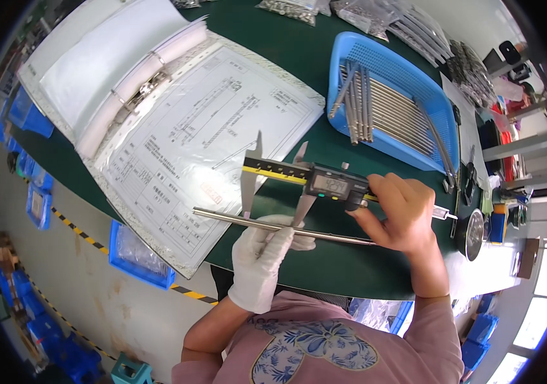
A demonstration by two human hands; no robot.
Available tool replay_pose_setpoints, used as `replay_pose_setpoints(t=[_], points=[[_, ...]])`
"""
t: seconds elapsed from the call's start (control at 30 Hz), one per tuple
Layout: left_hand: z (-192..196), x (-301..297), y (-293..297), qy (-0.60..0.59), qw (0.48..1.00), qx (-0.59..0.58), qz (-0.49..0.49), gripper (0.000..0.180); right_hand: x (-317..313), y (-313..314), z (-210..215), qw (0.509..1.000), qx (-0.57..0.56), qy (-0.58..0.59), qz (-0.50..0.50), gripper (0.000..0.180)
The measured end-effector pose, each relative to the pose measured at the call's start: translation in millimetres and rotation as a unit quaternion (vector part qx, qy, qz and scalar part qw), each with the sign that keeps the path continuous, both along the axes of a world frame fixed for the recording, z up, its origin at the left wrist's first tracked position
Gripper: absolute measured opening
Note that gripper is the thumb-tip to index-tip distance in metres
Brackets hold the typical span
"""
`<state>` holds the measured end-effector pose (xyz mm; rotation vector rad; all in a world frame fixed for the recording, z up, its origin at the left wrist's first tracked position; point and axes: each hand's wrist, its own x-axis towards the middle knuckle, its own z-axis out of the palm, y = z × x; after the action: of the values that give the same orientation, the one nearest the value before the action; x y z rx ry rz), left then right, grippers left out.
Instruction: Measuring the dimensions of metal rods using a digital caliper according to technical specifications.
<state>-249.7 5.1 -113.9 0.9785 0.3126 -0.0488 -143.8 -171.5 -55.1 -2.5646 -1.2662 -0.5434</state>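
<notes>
My left hand [255, 264], in a white glove, pinches a thin metal rod [338, 237] that lies slantwise over the front of the table. Bare, my right hand [404, 208] grips a digital caliper [329, 184] by its right end, thumb below the display. The caliper's jaws are spread apart and point down toward the rod. One jaw tip comes down at the gloved fingers; the other ends just above the rod further left. Whether either jaw touches the rod, I cannot tell. The rod's left end reaches over a printed drawing [187, 137].
An open ring binder [136, 96] holds the drawing on the green table [273, 70]. Behind my right hand stands a blue plastic basket [339, 51] with several metal rods [401, 118]. Bagged parts [363, 16] lie at the back, a round dish [470, 235] at the right. Blue bins [134, 256] stand below left.
</notes>
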Motion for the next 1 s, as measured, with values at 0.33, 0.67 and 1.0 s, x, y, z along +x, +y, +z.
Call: replay_pose_setpoints(t=[0.33, 0.67, 1.0], points=[[-5, 0, -3, -0.022, 1.0, 0.022, 0.0, 0.017, -9, -5, 1, 1.0, -0.01, -0.009, -0.02, 0.04], [-9, -1, -5, -0.03, 0.998, 0.042, 0.039, 0.025, -12, 0, 1, 1.0, -0.004, -0.024, -0.013, 0.044], [-9, 0, -6, -0.055, 0.996, -0.011, 0.069, 0.022, -21, -37, 18, 0.995, -0.032, -0.077, -0.046, 0.037]])
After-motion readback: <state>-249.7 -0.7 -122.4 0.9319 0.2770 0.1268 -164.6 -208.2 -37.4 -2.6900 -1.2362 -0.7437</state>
